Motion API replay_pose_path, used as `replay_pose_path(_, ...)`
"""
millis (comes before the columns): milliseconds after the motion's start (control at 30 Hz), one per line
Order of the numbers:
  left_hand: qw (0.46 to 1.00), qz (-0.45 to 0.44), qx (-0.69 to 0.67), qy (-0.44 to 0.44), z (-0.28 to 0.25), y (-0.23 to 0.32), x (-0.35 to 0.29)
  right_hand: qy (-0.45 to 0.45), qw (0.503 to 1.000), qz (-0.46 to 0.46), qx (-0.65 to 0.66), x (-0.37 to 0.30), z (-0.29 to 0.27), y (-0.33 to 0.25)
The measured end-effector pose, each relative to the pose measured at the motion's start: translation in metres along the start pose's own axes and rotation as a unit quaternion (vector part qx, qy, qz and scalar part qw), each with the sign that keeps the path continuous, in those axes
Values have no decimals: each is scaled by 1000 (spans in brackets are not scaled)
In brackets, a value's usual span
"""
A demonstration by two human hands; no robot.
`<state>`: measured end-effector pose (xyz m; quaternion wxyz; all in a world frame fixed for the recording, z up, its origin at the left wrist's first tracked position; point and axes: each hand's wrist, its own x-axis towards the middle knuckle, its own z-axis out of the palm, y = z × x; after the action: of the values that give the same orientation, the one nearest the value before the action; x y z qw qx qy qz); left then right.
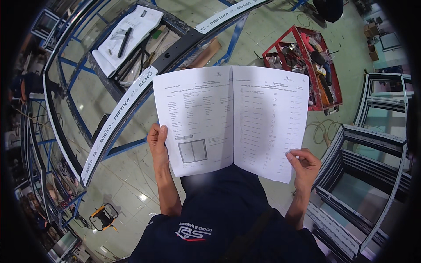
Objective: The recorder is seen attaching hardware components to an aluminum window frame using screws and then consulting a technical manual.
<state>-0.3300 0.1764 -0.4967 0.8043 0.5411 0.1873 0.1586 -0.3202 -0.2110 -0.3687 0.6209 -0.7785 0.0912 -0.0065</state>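
Spread before me is a stapled-looking sheaf of printed papers (195, 116), opened to two pages. The left page carries text and a small drawing of a two-panel window; the right page has a column of arrow marks. My left hand (158, 139) grips the left edge, thumb on top and fingers behind the paper. At the lower right edge, my right hand (304, 163) pinches the right page between thumb and fingers. Beyond the papers, a dark window frame (175, 55) with white printed protective film lies across blue supports.
A red tool box (326, 98) full of tools stands on the floor ahead right. Stacked dark frames (346, 164) fill the right side. At the back left, a tray holds white papers (127, 37) and a black marker (125, 42). A cable reel (104, 218) sits lower left.
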Motion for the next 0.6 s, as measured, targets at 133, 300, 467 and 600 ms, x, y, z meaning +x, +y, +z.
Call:
replay_pose_path(133, 999, 26, 39, -3, -2, 0, 0, -1, 1000, 4, -12, 1, -1, 1)
replay_pose_path(300, 997, 25, 60, 33, 8, 1, 0, -5, 1000, -1, -13, 4, -1, 5)
replay_pose_path(467, 996, 13, 70, 62, 14, 0, 1, -4, 1000, -8, -20, 8, 2, 12)
replay_pose_path(600, 994, 13, 102, 42, 1, -12, 5, 19, 999, -4, -47, 11, 9, 11)
